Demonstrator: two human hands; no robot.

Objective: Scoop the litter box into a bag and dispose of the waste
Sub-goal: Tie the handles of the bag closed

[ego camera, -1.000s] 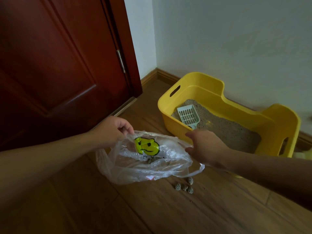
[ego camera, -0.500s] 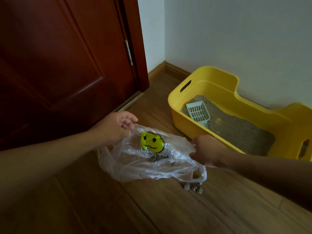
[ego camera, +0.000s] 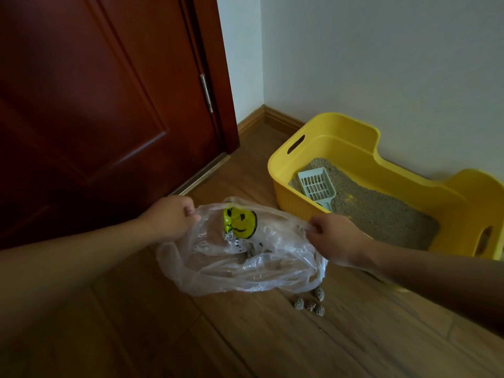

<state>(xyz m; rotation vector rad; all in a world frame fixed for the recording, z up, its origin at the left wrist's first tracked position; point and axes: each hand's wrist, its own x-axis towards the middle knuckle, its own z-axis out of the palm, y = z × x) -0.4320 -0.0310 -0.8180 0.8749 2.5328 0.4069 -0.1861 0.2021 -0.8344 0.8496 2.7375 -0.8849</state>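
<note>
A clear plastic bag with a yellow smiley face hangs just above the wooden floor between my hands. My left hand pinches its left edge and my right hand pinches its right edge, with the mouth stretched between them. Some clumps show through the plastic at the bottom. To the right stands the yellow litter box filled with grey litter. A pale slotted scoop lies in the litter at the box's near left corner. Several waste clumps lie on the floor under the bag's right side.
A dark red wooden door stands closed on the left. White walls meet in the corner behind the box, with a wooden skirting board along them. Wooden floorboards run toward me.
My left hand closed its fingers on the bag's edge, and my right hand rose and took the right edge. The bag's mouth is pulled wider and higher. The camera view shifted left.
</note>
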